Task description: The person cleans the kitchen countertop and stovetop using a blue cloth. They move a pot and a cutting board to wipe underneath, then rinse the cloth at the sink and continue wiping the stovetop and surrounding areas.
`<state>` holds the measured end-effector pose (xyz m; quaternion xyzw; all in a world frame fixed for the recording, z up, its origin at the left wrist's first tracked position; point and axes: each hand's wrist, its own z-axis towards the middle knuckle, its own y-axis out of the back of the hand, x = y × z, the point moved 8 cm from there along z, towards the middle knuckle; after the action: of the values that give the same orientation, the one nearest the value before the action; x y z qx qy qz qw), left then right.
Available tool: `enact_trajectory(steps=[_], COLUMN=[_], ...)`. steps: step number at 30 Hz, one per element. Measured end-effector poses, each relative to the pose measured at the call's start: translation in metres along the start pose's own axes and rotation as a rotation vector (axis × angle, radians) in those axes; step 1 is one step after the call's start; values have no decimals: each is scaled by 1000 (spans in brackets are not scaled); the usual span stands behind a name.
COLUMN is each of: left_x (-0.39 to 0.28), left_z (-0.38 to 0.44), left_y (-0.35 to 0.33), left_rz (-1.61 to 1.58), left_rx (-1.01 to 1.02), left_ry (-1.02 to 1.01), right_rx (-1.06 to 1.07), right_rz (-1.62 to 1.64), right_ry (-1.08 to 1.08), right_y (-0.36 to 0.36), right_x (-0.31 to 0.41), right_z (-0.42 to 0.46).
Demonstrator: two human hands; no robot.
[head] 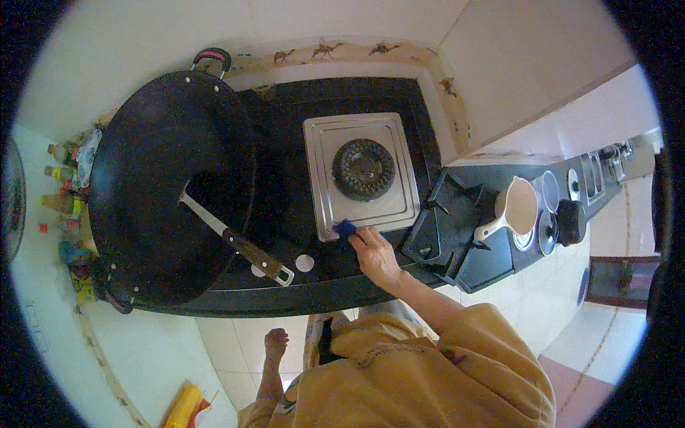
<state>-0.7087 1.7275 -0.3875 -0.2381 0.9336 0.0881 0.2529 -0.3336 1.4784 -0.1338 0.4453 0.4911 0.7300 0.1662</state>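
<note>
My right hand (pixel 375 257) holds a dark blue cloth or scrubbing pad (pixel 345 229) against the front edge of a square metal burner tray (pixel 326 176). A round, dark burner (pixel 364 169) sits in the middle of the tray. My left hand (pixel 276 342) hangs low in front of the counter, its fingers curled, with nothing visible in it. To the left of the tray a very large black wok (pixel 160 128) rests on the stove, and a spatula (pixel 254 255) with a wooden grip leans inside it, its handle reaching over the rim.
Black pan supports (pixel 455 214) lie on the counter right of the tray. Beyond them stand a cream-coloured saucepan (pixel 519 206), a glass lid (pixel 548 232) and a black pot (pixel 571 222). Several bottles (pixel 61 203) line the left side. A round control knob (pixel 304 262) is at the stove's front.
</note>
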Motion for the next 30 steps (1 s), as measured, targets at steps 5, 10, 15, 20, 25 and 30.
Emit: enact_trajectory(steps=[5, 10, 15, 20, 25, 30], left_x=[27, 36, 32, 14, 13, 43], left_z=[9, 0, 11, 23, 12, 21], left_y=[7, 24, 39, 36, 23, 32], left_rz=[-47, 103, 294, 197, 107, 136], left_rx=[51, 1, -12, 9, -10, -58], left_ry=[18, -26, -180, -160, -13, 31], right_rx=[-110, -124, -71, 83, -97, -8], right_rz=[12, -295, -129, 482, 272, 110], right_ry=[-117, -272, -92, -70, -262, 27], right_y=[52, 47, -9, -15, 24, -18], right_x=[-9, -64, -12, 34, -11, 29], right_z=[1, 23, 33, 30, 31, 29])
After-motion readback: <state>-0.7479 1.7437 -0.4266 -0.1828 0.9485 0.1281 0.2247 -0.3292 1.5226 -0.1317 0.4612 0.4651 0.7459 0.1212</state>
